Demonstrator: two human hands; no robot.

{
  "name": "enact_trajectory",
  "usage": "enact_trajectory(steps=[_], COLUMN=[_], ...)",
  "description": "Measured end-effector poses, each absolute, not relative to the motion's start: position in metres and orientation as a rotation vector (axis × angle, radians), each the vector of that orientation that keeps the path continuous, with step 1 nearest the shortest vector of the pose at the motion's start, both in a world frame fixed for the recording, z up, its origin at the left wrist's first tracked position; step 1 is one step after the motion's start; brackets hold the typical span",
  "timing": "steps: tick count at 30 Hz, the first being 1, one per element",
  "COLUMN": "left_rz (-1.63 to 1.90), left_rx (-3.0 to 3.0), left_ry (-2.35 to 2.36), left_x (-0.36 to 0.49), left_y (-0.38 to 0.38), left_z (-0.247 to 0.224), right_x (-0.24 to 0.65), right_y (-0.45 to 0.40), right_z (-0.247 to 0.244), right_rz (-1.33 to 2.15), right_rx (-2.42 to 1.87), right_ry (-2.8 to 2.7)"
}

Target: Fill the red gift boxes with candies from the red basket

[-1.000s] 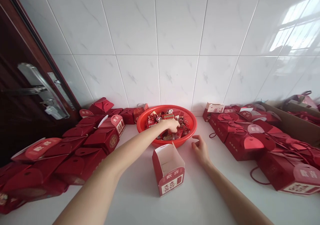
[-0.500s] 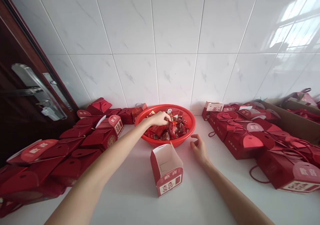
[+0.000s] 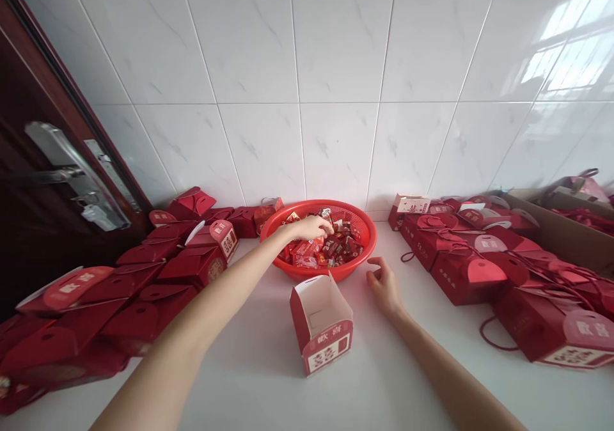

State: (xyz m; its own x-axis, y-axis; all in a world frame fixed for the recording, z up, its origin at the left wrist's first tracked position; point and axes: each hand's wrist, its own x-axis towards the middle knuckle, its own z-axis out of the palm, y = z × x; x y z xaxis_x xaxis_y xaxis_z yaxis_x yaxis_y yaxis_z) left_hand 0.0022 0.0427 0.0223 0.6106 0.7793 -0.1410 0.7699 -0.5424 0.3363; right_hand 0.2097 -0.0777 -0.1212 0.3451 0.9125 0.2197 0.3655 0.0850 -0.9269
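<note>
My left hand (image 3: 311, 227) reaches into a red plastic basket (image 3: 368, 252), its fingers curled together just over the wrapped candies (image 3: 307, 258). Whatever lies between those fingertips is hidden. On the worktop to the right of the basket rests my right hand (image 3: 384, 289), thumb and index finger apart, holding nothing. In front of the basket stands an open-topped red and white gift box (image 3: 327, 348); the part of its inside that shows is bare white card.
Closed red gift boxes (image 3: 182, 268) crowd the left side. More red boxes (image 3: 465, 274) with cord handles fill the right, beside a cardboard carton (image 3: 522, 204). A tiled wall (image 3: 336, 149) rises behind the basket, and a door with a handle (image 3: 71, 175) is at far left.
A red packet at my left fingertips is no longer seen there, and the candies below lie differently. My left hand has curled slightly. The right hand and box have hardly moved.
</note>
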Motion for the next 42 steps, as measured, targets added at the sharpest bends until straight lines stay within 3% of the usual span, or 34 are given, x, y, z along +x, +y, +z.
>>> enact_trajectory(steps=[9,18,25,30,34,42], left_rz=[-0.046,0.296,0.589,0.659,0.726,0.916], left_rx=[2.445,2.247,1.947,1.624,1.514,1.636], left_ry=[1.332,1.235,0.916,0.682,0.801,0.958], left_x=[0.037,0.028,0.002,0.011,0.015,0.009], left_y=[0.052,0.05,0.033,0.012,0.003,0.001], left_z=[0.001,-0.003,0.021,0.029,0.032,0.033], right_x=[0.21,0.21,0.203,0.18,0.165,0.152], right_y=[-0.076,-0.076,-0.085,-0.075,-0.057,-0.038], right_z=[-0.123,-0.123,-0.065,-0.014,-0.005,-0.013], right_rz=[0.613,0.582,0.401,0.857,1.227,1.274], right_rx=[-1.467,-1.421,-1.135,-0.946,-0.785,-0.78], right_ry=[-1.209,-1.148,-1.033,-1.058,-1.037,-0.76])
